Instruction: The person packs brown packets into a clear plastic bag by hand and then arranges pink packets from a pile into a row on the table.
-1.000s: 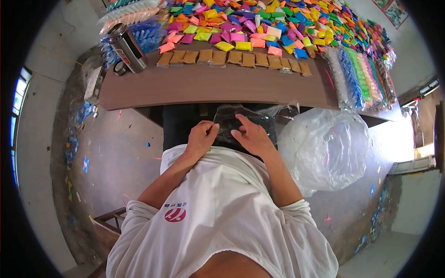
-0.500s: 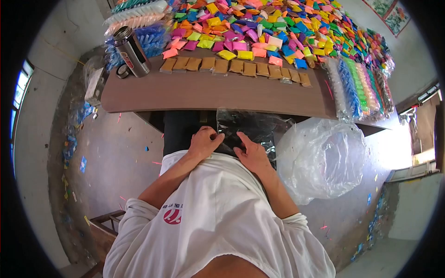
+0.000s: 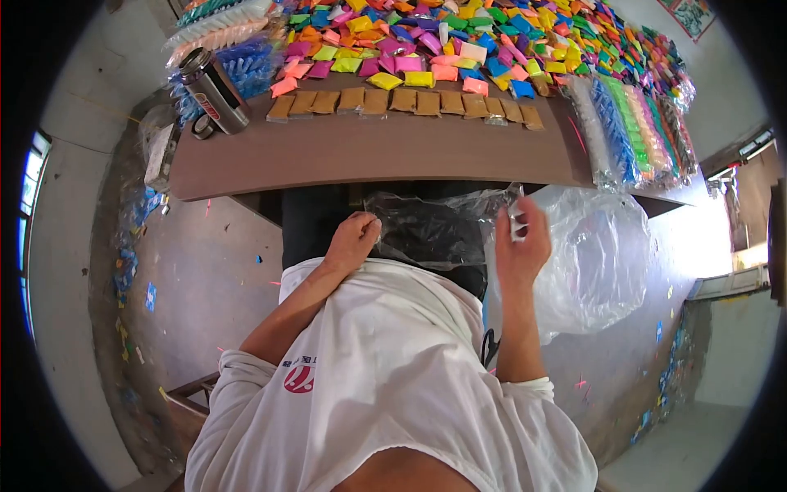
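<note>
A clear plastic bag [image 3: 434,225] stretches across my lap, below the table's front edge. My left hand [image 3: 355,239] is closed on the bag's left end. At its right end my right hand [image 3: 523,242] is raised, fingers bent around the edge of the film near the top corner. Part of the bag lies over dark trousers, and its see-through film makes its exact outline hard to follow. Just right of my right hand hangs a large, crumpled clear plastic sack [image 3: 602,262].
On the brown table [image 3: 369,156] lies a row of brown packets [image 3: 428,103] before a heap of colourful packets [image 3: 459,41]. A steel thermos [image 3: 215,92] with its cap [image 3: 203,126] stands left. Bundled packet strips [image 3: 627,131] lie right. Scraps litter the floor [image 3: 213,254].
My right hand has moved right and up from my lap, taking the bag's right end with it. The bag is now spread wide between both hands. My left hand shifted slightly.
</note>
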`<state>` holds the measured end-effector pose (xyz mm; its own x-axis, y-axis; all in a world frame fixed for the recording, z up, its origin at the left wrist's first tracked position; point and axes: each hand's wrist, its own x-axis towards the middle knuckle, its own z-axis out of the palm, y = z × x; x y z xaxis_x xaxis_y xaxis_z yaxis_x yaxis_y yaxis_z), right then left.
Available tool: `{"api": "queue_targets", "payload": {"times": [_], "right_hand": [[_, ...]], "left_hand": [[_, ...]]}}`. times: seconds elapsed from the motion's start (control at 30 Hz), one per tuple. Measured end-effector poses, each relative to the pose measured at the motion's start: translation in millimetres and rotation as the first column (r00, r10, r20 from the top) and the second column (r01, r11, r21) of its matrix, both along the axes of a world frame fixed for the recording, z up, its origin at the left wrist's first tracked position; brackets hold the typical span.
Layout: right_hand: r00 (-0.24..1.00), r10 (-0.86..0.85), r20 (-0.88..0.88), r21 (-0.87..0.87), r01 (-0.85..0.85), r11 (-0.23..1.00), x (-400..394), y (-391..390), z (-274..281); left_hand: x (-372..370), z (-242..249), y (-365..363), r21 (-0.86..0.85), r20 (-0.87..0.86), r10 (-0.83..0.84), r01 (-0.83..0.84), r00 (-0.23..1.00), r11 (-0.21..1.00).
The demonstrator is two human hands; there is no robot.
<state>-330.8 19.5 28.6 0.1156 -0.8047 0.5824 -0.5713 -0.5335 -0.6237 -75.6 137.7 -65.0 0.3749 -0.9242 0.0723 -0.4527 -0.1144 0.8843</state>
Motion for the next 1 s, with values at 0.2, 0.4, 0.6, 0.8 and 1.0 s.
{"api": "queue_targets", "payload": {"times": [0.2, 0.4, 0.6, 0.8, 1.0], "right_hand": [[0.879, -0.106, -0.464, 0.095, 0.169, 0.981, -30, -35, -35], [0.992, 0.057, -0.112, 0.262, -0.026, 0.965, -34, -36, -25], [0.993, 0.114, 0.019, 0.185, -0.115, 0.976, 5, -65, 24], [0.974, 0.223, -0.037, 0.233, -0.209, 0.950, 33, -110, 34], [0.979, 0.202, 0.013, 0.320, -0.195, 0.927, 41, -108, 51]], "left_hand": [[-2, 14, 3, -0.011, -0.012, -0.018, 0.018, 1.000, 1.000], [4, 22, 6, -0.130, 0.016, -0.022, 0.023, 1.000, 0.991], [40, 69, -7, -0.282, 0.108, 0.031, 0.001, 0.994, 0.959], [84, 102, -34, -0.284, 0.166, 0.098, -0.047, 0.981, 0.958], [104, 76, -60, -0.196, 0.069, 0.056, -0.041, 0.996, 0.980]]}}
